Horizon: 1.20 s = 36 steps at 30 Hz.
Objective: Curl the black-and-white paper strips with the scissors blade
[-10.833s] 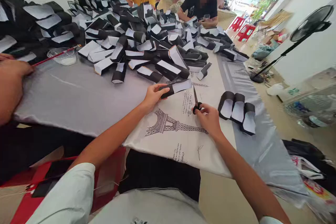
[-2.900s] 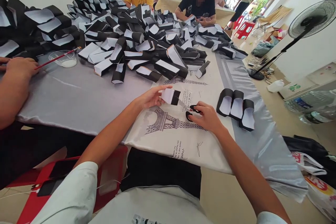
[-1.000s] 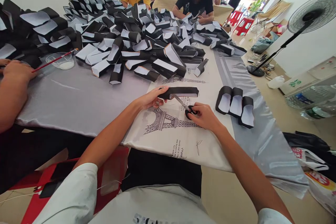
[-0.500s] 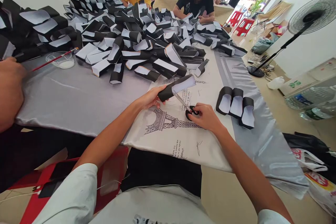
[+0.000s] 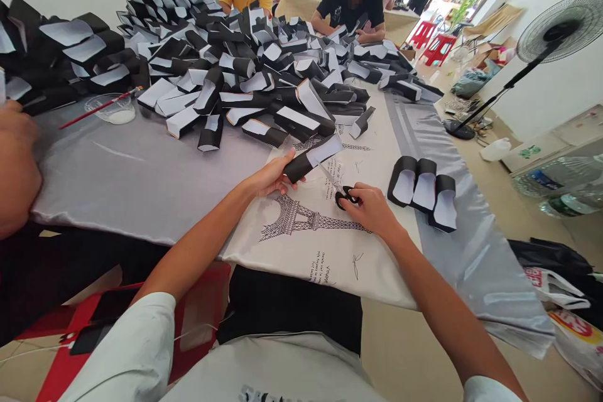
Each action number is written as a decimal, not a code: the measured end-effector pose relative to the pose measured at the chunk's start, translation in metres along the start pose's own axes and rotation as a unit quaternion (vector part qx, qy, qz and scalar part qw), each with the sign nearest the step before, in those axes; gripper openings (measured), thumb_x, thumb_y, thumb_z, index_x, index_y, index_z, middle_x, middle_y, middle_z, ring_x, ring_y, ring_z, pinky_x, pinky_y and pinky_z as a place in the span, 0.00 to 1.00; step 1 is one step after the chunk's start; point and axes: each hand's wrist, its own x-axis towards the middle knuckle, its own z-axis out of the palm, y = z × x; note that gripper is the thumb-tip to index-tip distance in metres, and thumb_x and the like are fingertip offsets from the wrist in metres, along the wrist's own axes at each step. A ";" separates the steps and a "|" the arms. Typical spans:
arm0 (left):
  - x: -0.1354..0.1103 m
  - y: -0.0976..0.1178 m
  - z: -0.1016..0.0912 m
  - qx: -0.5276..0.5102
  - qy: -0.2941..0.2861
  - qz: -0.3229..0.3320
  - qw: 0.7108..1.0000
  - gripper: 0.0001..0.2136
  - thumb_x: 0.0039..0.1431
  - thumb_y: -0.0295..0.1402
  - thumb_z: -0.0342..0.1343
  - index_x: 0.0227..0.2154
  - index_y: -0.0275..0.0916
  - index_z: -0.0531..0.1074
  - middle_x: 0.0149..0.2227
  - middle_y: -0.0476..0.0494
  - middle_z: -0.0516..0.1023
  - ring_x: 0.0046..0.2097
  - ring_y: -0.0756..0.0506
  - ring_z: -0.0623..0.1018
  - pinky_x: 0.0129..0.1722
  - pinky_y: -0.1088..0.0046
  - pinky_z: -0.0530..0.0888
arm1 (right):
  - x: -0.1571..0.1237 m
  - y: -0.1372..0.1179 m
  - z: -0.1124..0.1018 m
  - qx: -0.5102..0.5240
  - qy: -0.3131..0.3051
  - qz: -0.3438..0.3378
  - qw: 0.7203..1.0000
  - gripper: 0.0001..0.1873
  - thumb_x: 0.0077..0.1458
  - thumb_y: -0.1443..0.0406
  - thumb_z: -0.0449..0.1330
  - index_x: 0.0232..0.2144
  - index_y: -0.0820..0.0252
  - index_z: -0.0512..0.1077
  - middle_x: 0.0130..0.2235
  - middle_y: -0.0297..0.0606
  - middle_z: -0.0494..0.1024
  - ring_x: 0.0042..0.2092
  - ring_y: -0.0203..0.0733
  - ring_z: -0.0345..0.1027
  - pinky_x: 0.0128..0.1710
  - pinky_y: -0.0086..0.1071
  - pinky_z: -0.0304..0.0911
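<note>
Tabletop (image 5: 117,182), paper sleeves (image 5: 247,75) (white-lined), left hand (image 5: 271,176) gripping one, scissors (image 5: 346,196) in right hand (image 5: 370,207)

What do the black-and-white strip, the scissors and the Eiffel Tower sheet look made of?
The folded black-and-white strip looks like stiff paper or thin card: it holds its fold, with matte faces. The black-handled scissors seem to have steel blades, going by their metallic shine, and plastic handles. The white Eiffel Tower sheet looks like satiny cloth, with a soft sheen and draped creases; the fibre can't be told.
</note>
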 end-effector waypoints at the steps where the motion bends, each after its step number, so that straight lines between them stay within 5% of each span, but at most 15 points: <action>1: 0.000 0.000 0.000 0.003 0.000 0.003 1.000 0.32 0.76 0.64 0.50 0.49 0.36 0.76 0.43 0.29 0.86 0.30 0.46 0.82 0.19 0.75 0.69 | 0.000 0.000 0.000 0.001 0.011 0.004 1.000 0.25 0.65 0.58 0.63 0.20 0.54 0.57 0.27 0.33 0.64 0.28 0.38 0.55 0.32 0.40 0.52; 10: -0.001 0.001 0.002 -0.004 -0.039 0.009 0.999 0.28 0.76 0.59 0.56 0.51 0.34 0.77 0.45 0.30 0.86 0.31 0.47 0.83 0.20 0.77 0.73 | -0.003 -0.003 0.001 0.012 0.023 0.038 0.999 0.12 0.58 0.57 0.70 0.28 0.55 0.75 0.31 0.34 0.72 0.29 0.38 0.59 0.32 0.39 0.56; 18: 0.001 -0.001 -0.003 -0.034 -0.029 -0.001 0.999 0.24 0.76 0.54 0.59 0.50 0.32 0.77 0.43 0.30 0.86 0.30 0.47 0.83 0.19 0.77 0.74 | 0.001 0.007 0.000 -0.001 0.016 0.011 1.000 0.27 0.66 0.57 0.62 0.20 0.53 0.55 0.27 0.34 0.63 0.28 0.39 0.55 0.32 0.40 0.51; 23: 0.003 -0.002 -0.004 -0.037 -0.028 -0.002 0.999 0.25 0.75 0.54 0.59 0.51 0.32 0.77 0.43 0.30 0.86 0.30 0.46 0.84 0.20 0.76 0.77 | 0.001 0.008 0.001 0.012 0.065 0.043 0.997 0.25 0.62 0.57 0.65 0.19 0.54 0.59 0.26 0.33 0.64 0.27 0.39 0.55 0.31 0.40 0.52; 30: 0.002 -0.001 -0.001 -0.030 -0.033 -0.001 0.999 0.25 0.75 0.54 0.60 0.52 0.33 0.76 0.43 0.32 0.85 0.32 0.45 0.84 0.22 0.74 0.80 | -0.002 -0.003 0.002 0.009 0.038 0.067 0.997 0.14 0.58 0.54 0.71 0.28 0.55 0.76 0.32 0.35 0.73 0.28 0.38 0.59 0.33 0.39 0.56; 36: 0.002 -0.003 -0.004 -0.029 -0.027 -0.001 0.999 0.25 0.73 0.55 0.62 0.51 0.34 0.77 0.42 0.32 0.86 0.32 0.45 0.83 0.21 0.75 0.78 | 0.001 0.010 0.005 -0.021 0.048 0.037 0.998 0.24 0.64 0.57 0.64 0.20 0.54 0.60 0.29 0.34 0.65 0.28 0.38 0.55 0.32 0.39 0.51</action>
